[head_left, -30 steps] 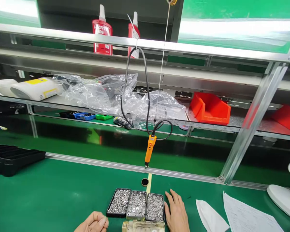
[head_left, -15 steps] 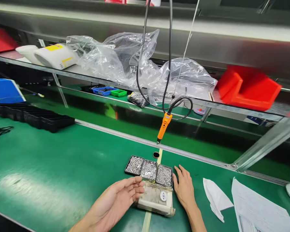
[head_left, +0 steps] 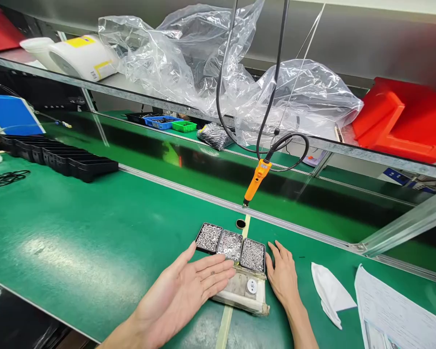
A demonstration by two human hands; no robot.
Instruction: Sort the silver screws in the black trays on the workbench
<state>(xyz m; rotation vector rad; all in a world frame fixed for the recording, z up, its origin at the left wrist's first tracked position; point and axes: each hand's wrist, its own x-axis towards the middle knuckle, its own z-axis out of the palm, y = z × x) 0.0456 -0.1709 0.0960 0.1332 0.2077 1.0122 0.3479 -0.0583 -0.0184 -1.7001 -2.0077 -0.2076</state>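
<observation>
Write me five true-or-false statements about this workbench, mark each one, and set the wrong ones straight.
1. The left hand is open, its palm toward the camera. True.
2. The right hand grips the screwdriver. False: the right hand lies on the green table, and the orange screwdriver hangs beyond the trays.
3. Three small trays of metal parts stand in a row. True.
4. The round white disc lies on the paper sheet. False: the round white disc sits on the block.
5. A red bin stands on the shelf at the right. True.
</observation>
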